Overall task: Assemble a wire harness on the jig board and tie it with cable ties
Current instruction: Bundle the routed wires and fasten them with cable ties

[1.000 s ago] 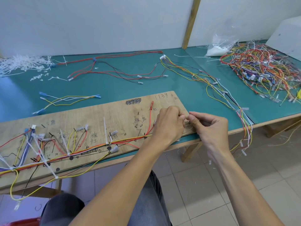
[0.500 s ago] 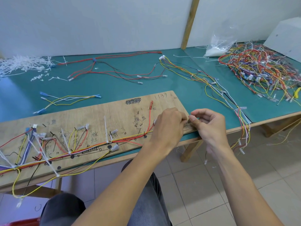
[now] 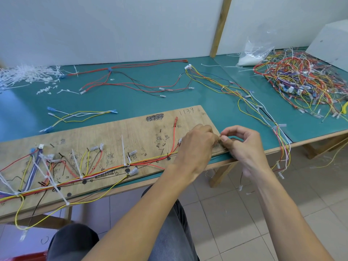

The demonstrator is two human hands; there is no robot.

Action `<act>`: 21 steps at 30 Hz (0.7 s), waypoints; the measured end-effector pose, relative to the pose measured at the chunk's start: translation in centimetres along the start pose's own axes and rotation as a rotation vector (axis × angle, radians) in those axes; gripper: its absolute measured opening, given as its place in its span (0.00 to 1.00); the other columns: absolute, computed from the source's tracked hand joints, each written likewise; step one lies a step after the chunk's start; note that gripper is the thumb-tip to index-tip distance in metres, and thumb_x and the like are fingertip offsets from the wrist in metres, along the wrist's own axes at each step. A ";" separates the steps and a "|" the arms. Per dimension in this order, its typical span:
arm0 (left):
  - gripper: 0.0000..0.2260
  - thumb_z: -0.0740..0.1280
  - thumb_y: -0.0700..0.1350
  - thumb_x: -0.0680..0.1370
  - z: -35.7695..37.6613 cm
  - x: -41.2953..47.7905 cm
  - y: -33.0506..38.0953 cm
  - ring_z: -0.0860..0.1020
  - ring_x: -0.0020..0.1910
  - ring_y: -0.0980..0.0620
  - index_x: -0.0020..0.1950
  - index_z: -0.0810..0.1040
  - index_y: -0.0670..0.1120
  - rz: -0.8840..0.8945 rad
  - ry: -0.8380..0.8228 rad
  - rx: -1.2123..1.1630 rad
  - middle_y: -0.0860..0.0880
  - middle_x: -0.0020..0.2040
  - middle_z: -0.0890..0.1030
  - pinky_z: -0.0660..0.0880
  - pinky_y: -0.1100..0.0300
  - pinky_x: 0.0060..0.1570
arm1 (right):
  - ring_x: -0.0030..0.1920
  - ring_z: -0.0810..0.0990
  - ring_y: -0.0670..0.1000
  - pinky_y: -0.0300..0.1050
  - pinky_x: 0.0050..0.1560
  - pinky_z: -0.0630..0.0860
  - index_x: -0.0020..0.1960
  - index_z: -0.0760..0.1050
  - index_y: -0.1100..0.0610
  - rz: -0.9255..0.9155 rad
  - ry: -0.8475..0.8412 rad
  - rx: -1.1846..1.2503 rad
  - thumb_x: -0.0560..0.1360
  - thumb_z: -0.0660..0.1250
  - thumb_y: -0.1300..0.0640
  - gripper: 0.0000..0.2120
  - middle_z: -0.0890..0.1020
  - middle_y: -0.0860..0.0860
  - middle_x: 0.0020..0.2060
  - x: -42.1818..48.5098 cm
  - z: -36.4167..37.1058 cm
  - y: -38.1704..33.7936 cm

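Both hands meet at the right end of the board. Right hand (image 3: 244,146): thumb and forefinger curled, pinching the end of a thin dark wire (image 3: 241,178) that drops below the counter edge to a white terminal. Left hand (image 3: 195,146): fingers curled to the same spot, tips touching the right's, but its back hides the grip, so I can't tell what it holds. Board (image 3: 113,138) lies along the front edge of the counter (image 3: 150,102), lower left to centre of frame, marked up in pen. Harness (image 3: 94,174) runs along the board's near edge, red/yellow/orange trunk with branches fanning up at the left; one red branch rises just left of the left hand. White ties (image 3: 123,151) stick up from the trunk at several points. A yellow wire loops off the board's front edge, lower left. Behind the board: a yellow/white lead set (image 3: 79,117), a red/black set (image 3: 122,83), and a multicolour set (image 3: 244,95) draped over the counter edge at right. Loose tie pile (image 3: 24,74) upper left, wire heap (image 3: 301,83) upper right, clear bag (image 3: 254,53) beside it.
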State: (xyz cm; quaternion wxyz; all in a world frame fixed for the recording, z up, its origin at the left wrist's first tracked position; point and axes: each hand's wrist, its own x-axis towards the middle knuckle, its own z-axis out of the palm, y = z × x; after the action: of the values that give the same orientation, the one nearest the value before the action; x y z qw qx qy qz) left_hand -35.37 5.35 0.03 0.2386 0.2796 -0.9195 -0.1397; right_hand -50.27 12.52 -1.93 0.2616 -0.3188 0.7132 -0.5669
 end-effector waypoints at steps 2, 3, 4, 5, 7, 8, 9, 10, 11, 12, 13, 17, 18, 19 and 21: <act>0.09 0.66 0.40 0.82 0.0 0.0 0.0 0.75 0.53 0.46 0.57 0.86 0.45 0.004 -0.003 -0.003 0.47 0.51 0.80 0.75 0.48 0.44 | 0.38 0.80 0.44 0.40 0.41 0.74 0.43 0.85 0.51 -0.039 0.025 -0.038 0.75 0.75 0.65 0.09 0.86 0.47 0.40 -0.1 0.1 0.0; 0.09 0.66 0.40 0.82 0.0 -0.1 0.0 0.75 0.54 0.46 0.57 0.86 0.45 0.002 -0.005 -0.002 0.47 0.51 0.80 0.76 0.48 0.45 | 0.38 0.80 0.43 0.39 0.41 0.75 0.43 0.84 0.51 -0.057 0.037 -0.056 0.75 0.75 0.64 0.09 0.86 0.47 0.39 -0.2 0.1 0.0; 0.09 0.66 0.40 0.82 0.0 0.0 -0.1 0.75 0.54 0.46 0.57 0.85 0.45 -0.002 -0.009 0.002 0.48 0.51 0.80 0.76 0.47 0.45 | 0.38 0.81 0.43 0.38 0.41 0.76 0.43 0.84 0.51 -0.070 0.044 -0.066 0.75 0.75 0.64 0.09 0.86 0.46 0.39 -0.2 0.2 0.0; 0.09 0.66 0.40 0.82 0.0 0.0 -0.1 0.75 0.54 0.46 0.57 0.85 0.45 -0.006 -0.012 0.004 0.47 0.51 0.80 0.76 0.47 0.46 | 0.37 0.81 0.42 0.37 0.41 0.76 0.43 0.84 0.51 -0.075 0.045 -0.067 0.75 0.75 0.64 0.09 0.86 0.46 0.39 -0.3 0.2 0.0; 0.09 0.66 0.40 0.82 0.0 0.1 -0.2 0.75 0.54 0.45 0.57 0.86 0.44 -0.009 -0.005 0.000 0.47 0.51 0.80 0.77 0.46 0.46 | 0.37 0.81 0.43 0.37 0.40 0.75 0.43 0.85 0.51 -0.059 0.038 -0.046 0.75 0.75 0.65 0.09 0.86 0.46 0.39 -0.3 0.2 -0.1; 0.09 0.67 0.40 0.82 0.0 0.1 -0.3 0.75 0.54 0.45 0.57 0.86 0.44 -0.006 -0.001 -0.002 0.47 0.51 0.80 0.77 0.46 0.45 | 0.38 0.81 0.44 0.39 0.39 0.75 0.43 0.85 0.51 -0.045 0.035 -0.037 0.75 0.75 0.65 0.09 0.86 0.47 0.40 -0.2 0.1 -0.1; 0.09 0.67 0.40 0.82 0.0 0.2 -0.3 0.76 0.54 0.45 0.57 0.86 0.44 -0.002 -0.001 -0.001 0.47 0.51 0.80 0.77 0.47 0.45 | 0.39 0.81 0.45 0.40 0.40 0.75 0.43 0.85 0.51 -0.031 0.032 -0.036 0.75 0.75 0.65 0.09 0.86 0.48 0.41 -0.2 0.1 -0.2; 0.09 0.67 0.41 0.82 0.0 0.1 -0.3 0.75 0.54 0.46 0.57 0.86 0.45 0.003 -0.004 0.001 0.47 0.51 0.80 0.77 0.47 0.45 | 0.40 0.81 0.46 0.41 0.40 0.75 0.43 0.86 0.51 -0.016 0.027 -0.043 0.75 0.75 0.65 0.09 0.87 0.48 0.41 0.0 0.1 -0.3; 0.09 0.66 0.41 0.82 -0.1 0.1 -0.3 0.75 0.54 0.46 0.57 0.86 0.45 0.008 -0.009 0.004 0.47 0.51 0.80 0.77 0.47 0.46 | 0.39 0.81 0.47 0.42 0.39 0.74 0.43 0.86 0.50 0.005 0.025 -0.051 0.75 0.76 0.65 0.10 0.87 0.48 0.42 0.1 0.1 -0.4; 0.09 0.66 0.42 0.82 -0.1 0.1 -0.3 0.75 0.54 0.46 0.57 0.86 0.46 0.012 -0.014 0.007 0.48 0.51 0.80 0.77 0.47 0.46 | 0.39 0.80 0.48 0.42 0.38 0.73 0.42 0.86 0.50 0.029 0.024 -0.056 0.76 0.76 0.65 0.10 0.87 0.48 0.41 0.2 0.1 -0.6; 0.09 0.66 0.42 0.83 -0.1 0.2 -0.3 0.75 0.54 0.46 0.57 0.85 0.46 0.015 -0.017 0.012 0.48 0.51 0.80 0.76 0.47 0.46 | 0.38 0.80 0.48 0.41 0.37 0.71 0.42 0.86 0.49 0.052 0.020 -0.056 0.76 0.76 0.64 0.11 0.87 0.47 0.41 0.4 0.1 -0.6; 0.09 0.67 0.44 0.83 -0.3 0.3 -0.2 0.76 0.53 0.46 0.58 0.86 0.46 0.027 -0.005 0.022 0.48 0.51 0.80 0.76 0.49 0.44 | 0.39 0.80 0.47 0.42 0.37 0.71 0.42 0.87 0.47 0.074 0.011 -0.102 0.75 0.77 0.63 0.11 0.87 0.46 0.40 0.6 0.0 -1.0; 0.09 0.67 0.44 0.83 -0.4 0.3 -0.1 0.76 0.53 0.46 0.59 0.86 0.47 0.030 -0.005 0.026 0.48 0.50 0.81 0.76 0.49 0.44 | 0.39 0.81 0.46 0.41 0.38 0.72 0.42 0.87 0.46 0.046 0.015 -0.133 0.75 0.77 0.63 0.11 0.87 0.45 0.40 0.6 -0.1 -1.1; 0.09 0.67 0.44 0.83 -0.4 0.3 -0.1 0.77 0.52 0.46 0.59 0.86 0.47 0.029 -0.004 0.032 0.48 0.50 0.81 0.77 0.49 0.44 | 0.39 0.81 0.46 0.41 0.39 0.73 0.42 0.88 0.45 0.013 0.018 -0.165 0.75 0.78 0.62 0.11 0.87 0.45 0.38 0.6 -0.1 -1.1; 0.09 0.66 0.44 0.83 -0.3 0.3 -0.1 0.77 0.52 0.46 0.58 0.86 0.47 0.022 -0.012 0.049 0.48 0.50 0.81 0.78 0.48 0.45 | 0.37 0.80 0.50 0.44 0.40 0.74 0.43 0.88 0.45 -0.045 0.015 -0.189 0.74 0.79 0.61 0.11 0.86 0.49 0.35 0.5 -0.3 -0.9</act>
State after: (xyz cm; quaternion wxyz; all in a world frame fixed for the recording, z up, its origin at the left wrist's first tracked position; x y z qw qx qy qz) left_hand -35.37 5.03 0.39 0.2274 0.2746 -0.9271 -0.1160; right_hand -50.72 12.19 -0.98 0.2120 -0.3538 0.7581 -0.5052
